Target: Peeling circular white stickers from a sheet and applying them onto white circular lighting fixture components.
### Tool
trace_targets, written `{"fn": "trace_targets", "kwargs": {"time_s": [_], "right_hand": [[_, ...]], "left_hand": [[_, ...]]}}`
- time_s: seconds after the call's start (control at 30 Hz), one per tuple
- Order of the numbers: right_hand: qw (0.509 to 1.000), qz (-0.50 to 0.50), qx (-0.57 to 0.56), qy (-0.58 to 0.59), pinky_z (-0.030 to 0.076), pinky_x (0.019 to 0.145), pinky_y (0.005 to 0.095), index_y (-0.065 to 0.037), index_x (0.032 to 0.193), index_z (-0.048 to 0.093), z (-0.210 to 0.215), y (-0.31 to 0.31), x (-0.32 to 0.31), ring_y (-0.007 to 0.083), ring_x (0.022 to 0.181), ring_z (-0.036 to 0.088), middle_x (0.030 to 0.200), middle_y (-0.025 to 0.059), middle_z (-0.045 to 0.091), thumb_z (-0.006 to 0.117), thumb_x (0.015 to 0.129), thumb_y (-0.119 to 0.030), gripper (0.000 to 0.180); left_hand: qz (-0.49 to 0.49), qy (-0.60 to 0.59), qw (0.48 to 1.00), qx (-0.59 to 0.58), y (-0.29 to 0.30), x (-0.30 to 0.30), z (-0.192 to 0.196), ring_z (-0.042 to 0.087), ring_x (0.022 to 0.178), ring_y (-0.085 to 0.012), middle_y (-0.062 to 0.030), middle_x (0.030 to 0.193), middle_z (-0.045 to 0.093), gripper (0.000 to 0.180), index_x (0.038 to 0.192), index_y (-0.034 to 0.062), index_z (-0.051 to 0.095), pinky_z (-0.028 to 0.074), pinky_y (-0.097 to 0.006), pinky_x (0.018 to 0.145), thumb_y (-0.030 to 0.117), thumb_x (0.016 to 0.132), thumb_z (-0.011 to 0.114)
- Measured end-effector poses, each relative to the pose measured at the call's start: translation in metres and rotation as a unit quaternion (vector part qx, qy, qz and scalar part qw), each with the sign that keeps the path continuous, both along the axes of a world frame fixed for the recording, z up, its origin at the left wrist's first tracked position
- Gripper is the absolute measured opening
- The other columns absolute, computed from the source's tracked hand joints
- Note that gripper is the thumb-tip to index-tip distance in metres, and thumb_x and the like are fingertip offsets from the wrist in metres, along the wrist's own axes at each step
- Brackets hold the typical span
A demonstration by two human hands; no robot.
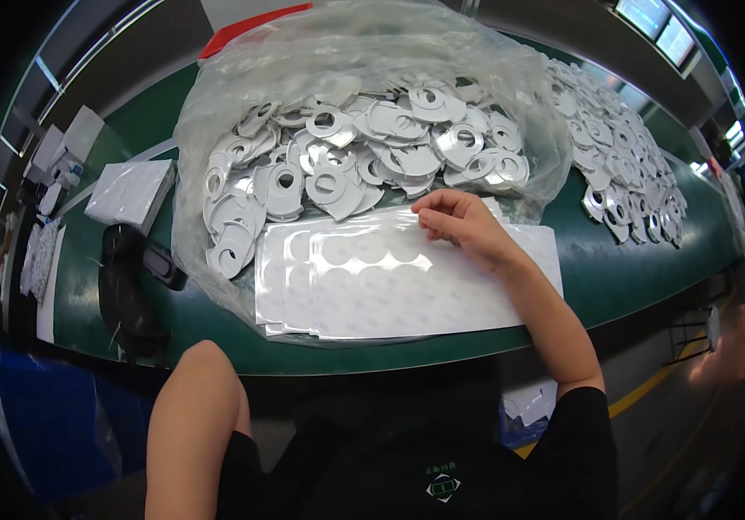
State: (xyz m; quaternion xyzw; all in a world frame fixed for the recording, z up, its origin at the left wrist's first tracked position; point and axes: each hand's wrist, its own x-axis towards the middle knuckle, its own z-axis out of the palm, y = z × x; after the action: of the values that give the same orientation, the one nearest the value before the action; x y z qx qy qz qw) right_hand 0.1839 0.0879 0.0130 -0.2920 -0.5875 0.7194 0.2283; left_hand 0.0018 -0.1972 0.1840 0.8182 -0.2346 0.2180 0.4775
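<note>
Right hand [459,224]: my fingers are curled together, tips pressing the top sheet [407,286].
Left hand: out of view; only my bent arm shows at the lower left.
Sheets: stacked on the green worktop [641,277], just before the bag [217,130].
Bag: clear, full of silver rings [338,165].

Green workbench [650,260], yellow-lined grey floor [650,416]
</note>
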Motion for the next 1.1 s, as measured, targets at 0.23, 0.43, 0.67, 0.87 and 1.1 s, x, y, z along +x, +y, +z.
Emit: {"fn": "trace_targets", "kwargs": {"time_s": [0.23, 0.43, 0.67, 0.87, 1.1], "right_hand": [[1.0, 0.002, 0.009, -0.005, 0.044, 0.068, 0.0172, -0.003, 0.102, 0.061, 0.001, 0.0, -0.005, 0.0049, 0.074, 0.053, 0.084, -0.0012, 0.059, 0.063, 0.086, -0.015, 0.019], [0.999, -0.025, 0.019, -0.022, 0.039, 0.06, 0.0163, -0.005, 0.099, 0.061, 0.011, -0.004, 0.001, 0.0051, 0.071, 0.053, 0.081, -0.0013, 0.059, 0.062, 0.087, -0.015, 0.016], [0.965, -0.005, 0.236, 0.111, 0.045, 0.074, 0.0241, 0.002, 0.102, 0.059, 0.042, -0.024, 0.008, 0.0121, 0.081, 0.054, 0.091, 0.0061, 0.059, 0.053, 0.086, 0.003, 0.017], [0.748, 0.359, 0.528, 0.182, 0.051, 0.064, 0.0273, 0.0, 0.1, 0.069, 0.161, -0.128, 0.02, 0.02, 0.079, 0.062, 0.1, 0.0149, 0.063, 0.065, 0.076, -0.006, 0.026], [0.622, 0.024, 0.727, 0.289, 0.045, 0.059, 0.0275, -0.01, 0.07, 0.065, 0.165, -0.161, 0.01, 0.011, 0.066, 0.058, 0.077, -0.0028, 0.067, 0.061, 0.076, -0.015, 0.009]], "left_hand": [[-0.019, -0.078, 0.997, 0.017, 0.002, -0.006, -0.002, 0.057, 0.093, -0.0294, -0.0093, 0.084, 0.066, 0.023, 0.083, 0.0022, 0.069, 0.037, -0.046, 0.092, 0.016, 0.077, 0.052], [-0.086, -0.047, 0.993, 0.071, 0.017, -0.01, 0.002, 0.059, 0.084, -0.0255, -0.0125, 0.082, 0.065, 0.023, 0.079, 0.001, 0.068, 0.042, -0.04, 0.084, 0.017, 0.076, 0.051], [-0.111, 0.007, 0.994, 0.014, 0.045, -0.029, -0.034, 0.059, 0.086, -0.0269, -0.0132, 0.091, 0.061, 0.026, 0.097, -0.0057, 0.061, 0.046, -0.035, 0.078, 0.015, 0.089, 0.048], [0.077, -0.134, 0.982, -0.112, 0.036, -0.046, -0.057, 0.061, 0.091, -0.0329, -0.0235, 0.099, 0.063, 0.03, 0.104, -0.0047, 0.064, 0.048, -0.043, 0.086, 0.014, 0.096, 0.041], [0.856, 0.095, 0.506, 0.05, 0.063, -0.085, -0.081, 0.063, 0.085, -0.0294, -0.0149, 0.089, 0.066, 0.016, 0.089, -0.0007, 0.065, 0.048, -0.037, 0.078, 0.007, 0.075, 0.066]]}}
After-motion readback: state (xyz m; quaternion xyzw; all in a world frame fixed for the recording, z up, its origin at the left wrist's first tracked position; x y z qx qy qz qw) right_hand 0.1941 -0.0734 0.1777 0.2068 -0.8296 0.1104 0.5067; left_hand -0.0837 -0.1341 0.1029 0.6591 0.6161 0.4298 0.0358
